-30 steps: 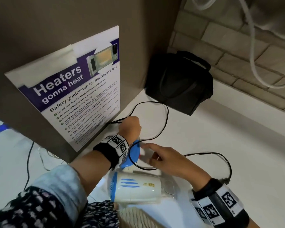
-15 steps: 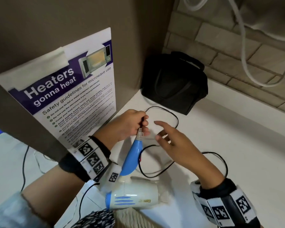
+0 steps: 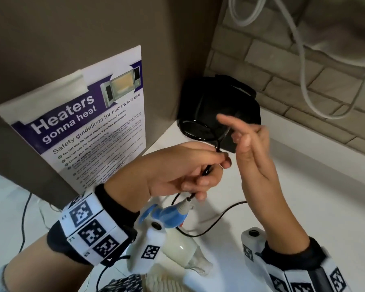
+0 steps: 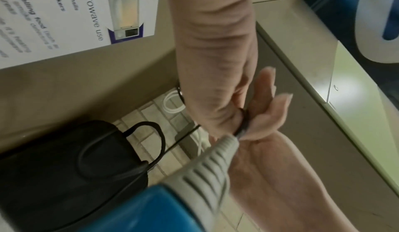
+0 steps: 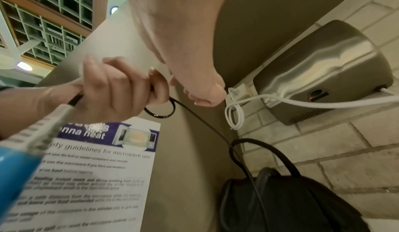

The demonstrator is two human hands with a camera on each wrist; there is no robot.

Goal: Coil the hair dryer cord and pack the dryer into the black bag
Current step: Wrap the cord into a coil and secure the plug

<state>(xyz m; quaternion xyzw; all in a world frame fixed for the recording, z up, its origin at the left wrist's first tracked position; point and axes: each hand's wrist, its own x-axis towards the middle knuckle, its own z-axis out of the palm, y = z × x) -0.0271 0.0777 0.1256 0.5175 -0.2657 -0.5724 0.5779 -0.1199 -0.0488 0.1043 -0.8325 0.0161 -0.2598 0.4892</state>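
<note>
Both hands work just in front of the black bag (image 3: 217,114). The left hand (image 3: 183,171) clamps the cord (image 3: 193,129) near the hair dryer (image 3: 173,232) handle to keep a loop; the right hand (image 3: 251,148), fingers apart, guides more cord.

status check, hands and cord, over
Left hand grips the cord, small loop formed. Right hand raised beside it, grip unclear. Hair dryer on counter, black bag behind. Nothing blocking.

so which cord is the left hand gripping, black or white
The black cord from the dryer handle; the left hand grips it. The white cable hangs untouched on the brick wall.
</note>
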